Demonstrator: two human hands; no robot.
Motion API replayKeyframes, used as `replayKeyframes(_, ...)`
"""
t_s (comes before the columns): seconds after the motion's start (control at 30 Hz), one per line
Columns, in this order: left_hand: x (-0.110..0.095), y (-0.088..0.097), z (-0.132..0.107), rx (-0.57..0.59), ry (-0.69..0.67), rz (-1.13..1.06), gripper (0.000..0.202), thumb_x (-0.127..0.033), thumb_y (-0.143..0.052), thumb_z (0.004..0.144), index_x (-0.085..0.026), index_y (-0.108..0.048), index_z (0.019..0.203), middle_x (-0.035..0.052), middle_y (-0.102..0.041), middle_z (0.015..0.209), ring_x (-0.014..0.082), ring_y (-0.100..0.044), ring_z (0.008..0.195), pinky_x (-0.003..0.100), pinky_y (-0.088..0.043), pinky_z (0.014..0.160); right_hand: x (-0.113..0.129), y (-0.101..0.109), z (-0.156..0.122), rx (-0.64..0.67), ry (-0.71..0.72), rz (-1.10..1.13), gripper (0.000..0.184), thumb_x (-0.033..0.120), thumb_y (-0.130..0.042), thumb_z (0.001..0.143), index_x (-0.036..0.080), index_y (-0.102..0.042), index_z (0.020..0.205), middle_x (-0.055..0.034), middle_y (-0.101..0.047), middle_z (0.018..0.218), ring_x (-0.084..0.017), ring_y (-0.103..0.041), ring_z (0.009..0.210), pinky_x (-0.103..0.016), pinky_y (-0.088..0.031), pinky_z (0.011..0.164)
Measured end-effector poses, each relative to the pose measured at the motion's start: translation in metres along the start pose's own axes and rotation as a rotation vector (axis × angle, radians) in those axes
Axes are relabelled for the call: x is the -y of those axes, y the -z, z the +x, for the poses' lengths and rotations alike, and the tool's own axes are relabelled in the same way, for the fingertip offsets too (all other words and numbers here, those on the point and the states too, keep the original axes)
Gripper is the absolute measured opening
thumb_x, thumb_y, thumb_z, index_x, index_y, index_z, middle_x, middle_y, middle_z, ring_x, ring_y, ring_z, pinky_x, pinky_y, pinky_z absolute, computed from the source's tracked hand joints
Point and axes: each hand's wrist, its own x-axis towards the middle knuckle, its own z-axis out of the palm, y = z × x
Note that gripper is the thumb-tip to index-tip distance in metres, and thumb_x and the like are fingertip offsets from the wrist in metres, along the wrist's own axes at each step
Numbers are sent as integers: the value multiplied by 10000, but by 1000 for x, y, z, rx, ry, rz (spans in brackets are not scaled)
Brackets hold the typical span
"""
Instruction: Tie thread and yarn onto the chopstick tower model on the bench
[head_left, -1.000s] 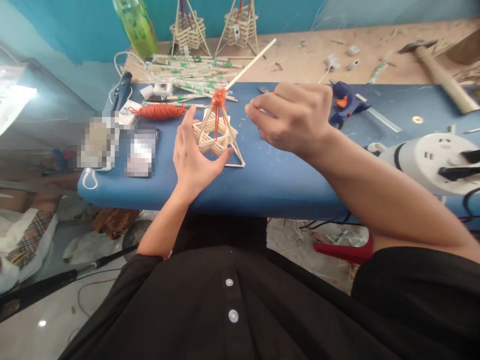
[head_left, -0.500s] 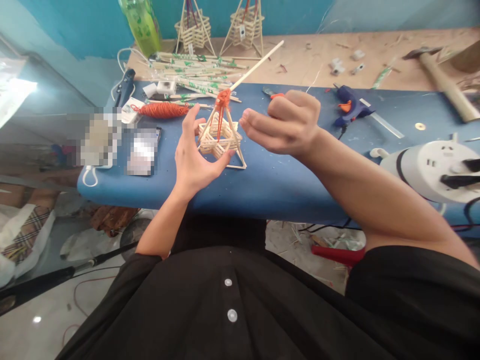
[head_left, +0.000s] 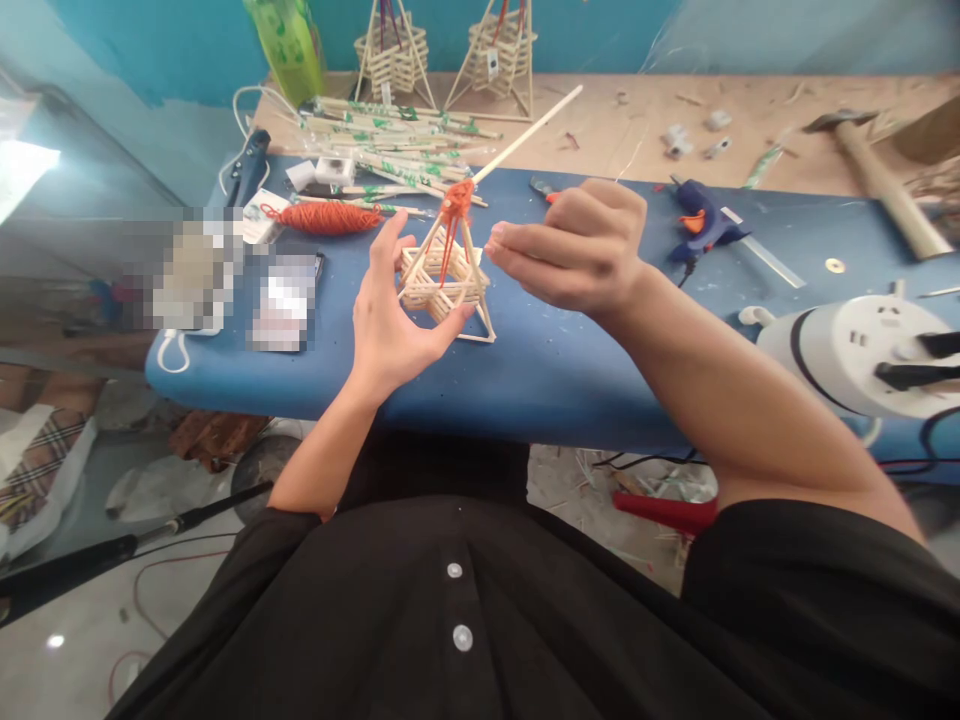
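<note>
My left hand (head_left: 397, 325) grips the left and near side of a small frame of wooden sticks (head_left: 442, 290), with the thumb along its front. Orange string (head_left: 457, 203) binds the top of the frame, its strands hanging down inside. One longer stick (head_left: 532, 130) juts up and right from the binding. Just right of the frame my right hand (head_left: 581, 250) is closed, the fingertips pinched together. Whatever lies in that pinch, if anything, is too small to make out. A skein of orange string (head_left: 330, 218) lies left of the frame.
Wrapped sticks (head_left: 397, 140) are heaped behind the frame, before two similar stick frames (head_left: 499, 60). A glue gun (head_left: 701, 220), a hammer (head_left: 889, 180) and a white power socket tower (head_left: 840, 345) stand or lie at right. A phone (head_left: 285, 300) and a green bottle (head_left: 289, 50) are at left.
The view has shifted slightly. Both hands keep nearly the same pose, the left still on the stick frame and the right still pinched beside it.
</note>
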Motion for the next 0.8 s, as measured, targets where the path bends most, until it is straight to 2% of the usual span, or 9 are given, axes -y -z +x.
replayKeyframes(0.2,4,0,-2,26,12,-32,1087,-696,-901,899,-436,-255,1733,95,-574,1684,383,-610,1579,615,-538,1334,17,3,11,27,-9,-13,345,522,-577,1137,331,-813,973,-20,-845,1072,-226,-649,955,-473,-527,954)
replayKeyframes(0.3,6,0,-3,25,8,-27,1111,-667,-915,894,-414,-244,1742,115,-510,1746,393,-590,1599,613,-512,1353,23,1,14,-46,71,47,372,473,-570,1135,323,-822,908,-25,-842,1011,-226,-633,899,-463,-529,900)
replayKeyframes(0.4,6,0,-3,12,-2,-19,1114,-661,-930,880,-412,-261,1734,120,-502,1746,395,-609,1575,611,-529,1334,26,1,16,-134,147,131,346,410,-581,1120,342,-853,917,-20,-830,996,-232,-656,911,-463,-558,878)
replayKeyframes(0.6,8,-1,-4,-5,-16,-19,1115,-657,-949,861,-409,-293,1728,133,-513,1731,396,-625,1555,617,-571,1296,29,7,16,-79,-2,276,256,472,-720,1036,349,-868,867,-51,-767,935,-246,-697,925,-520,-600,966)
replayKeyframes(0.8,15,-2,-6,-48,-63,4,1148,-674,-965,837,-400,-307,1736,144,-538,1699,393,-630,1549,601,-621,1248,30,5,13,-59,5,356,271,465,-680,1064,334,-868,920,-64,-756,962,-225,-693,938,-469,-622,912)
